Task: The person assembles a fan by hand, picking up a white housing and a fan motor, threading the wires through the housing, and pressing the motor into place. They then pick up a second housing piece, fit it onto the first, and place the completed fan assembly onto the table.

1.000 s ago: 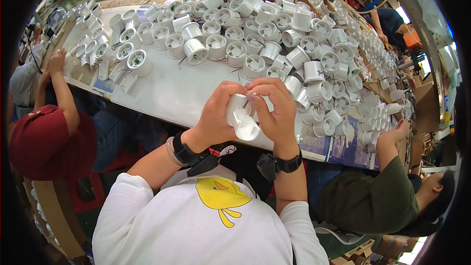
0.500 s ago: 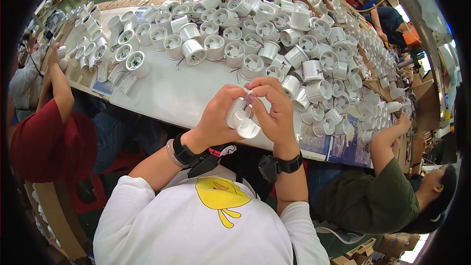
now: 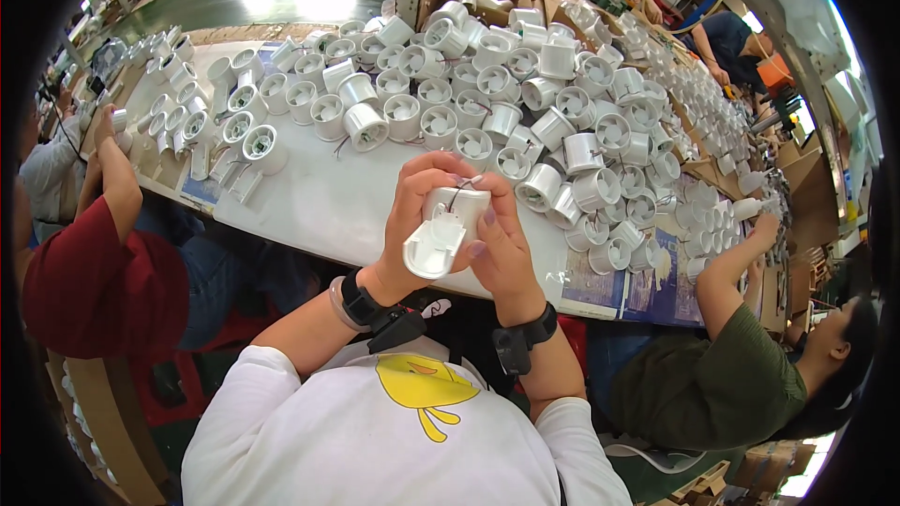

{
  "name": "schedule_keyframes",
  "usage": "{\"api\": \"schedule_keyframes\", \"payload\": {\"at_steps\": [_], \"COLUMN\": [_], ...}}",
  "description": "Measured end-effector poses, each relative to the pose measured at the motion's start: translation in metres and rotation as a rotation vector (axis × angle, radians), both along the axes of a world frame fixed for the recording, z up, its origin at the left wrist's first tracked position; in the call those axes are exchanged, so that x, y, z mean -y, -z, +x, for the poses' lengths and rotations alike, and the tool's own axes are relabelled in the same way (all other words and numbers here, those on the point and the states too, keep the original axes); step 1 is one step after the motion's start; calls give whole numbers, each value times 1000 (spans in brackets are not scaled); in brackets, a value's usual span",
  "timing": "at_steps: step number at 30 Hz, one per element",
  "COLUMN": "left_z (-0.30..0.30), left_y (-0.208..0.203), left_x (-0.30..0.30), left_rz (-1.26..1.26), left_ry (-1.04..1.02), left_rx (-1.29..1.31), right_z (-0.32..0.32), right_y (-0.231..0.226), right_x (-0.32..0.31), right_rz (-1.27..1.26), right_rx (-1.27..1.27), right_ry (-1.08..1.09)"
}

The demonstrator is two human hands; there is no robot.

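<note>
Between my two hands, over the front edge of the table, is a white plastic housing [image 3: 439, 236] with a cylindrical head and an open, trough-shaped handle tilted toward me. Thin dark wires [image 3: 459, 191] show at its upper part, by my fingertips. My left hand [image 3: 409, 215] wraps round its left side. My right hand [image 3: 502, 242] grips the right side, with its thumb on the shell and its fingers over the far rim. Part of the head is covered by my fingers. Just beyond lie several white fan housings [image 3: 474, 144] with blades inside.
A large heap of white fan housings [image 3: 548, 94] covers the table's far and right parts. More housings with green boards [image 3: 260, 142] stand at left. Cardboard boxes [image 3: 483, 6] are behind the heap. Co-workers in a red sleeve [image 3: 80, 281] and a green sleeve [image 3: 712, 365] sit on either side.
The housing has turned so its trough-shaped handle points down and left, and its wires show on top. My right hand has moved from pinching at the wires to holding the housing's side.
</note>
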State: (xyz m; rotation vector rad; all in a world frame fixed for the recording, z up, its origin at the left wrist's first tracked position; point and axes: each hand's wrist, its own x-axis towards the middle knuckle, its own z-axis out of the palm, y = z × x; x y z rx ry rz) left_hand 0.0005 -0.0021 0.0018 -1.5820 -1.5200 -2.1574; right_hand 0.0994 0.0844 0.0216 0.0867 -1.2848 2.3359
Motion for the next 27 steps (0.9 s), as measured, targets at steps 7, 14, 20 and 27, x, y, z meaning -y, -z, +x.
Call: {"api": "schedule_keyframes", "payload": {"at_steps": [7,14,20,27], "left_z": [2,10,9,7], "left_y": [-1,-11,-20,-7], "left_x": [-8,-18,-10,-13], "left_rz": [-32,-30,122,178], "left_ry": [-112,220,551,535], "left_rx": [-92,491,856,839], "right_z": [-1,-3,-3,-12], "right_y": [12,0,4,6], "right_x": [-5,-12,-8,2], "right_rz": [-69,-86,-108,-35], "right_rx": [-60,11,-70,-150], "right_ry": [-10,100,98,185]}}
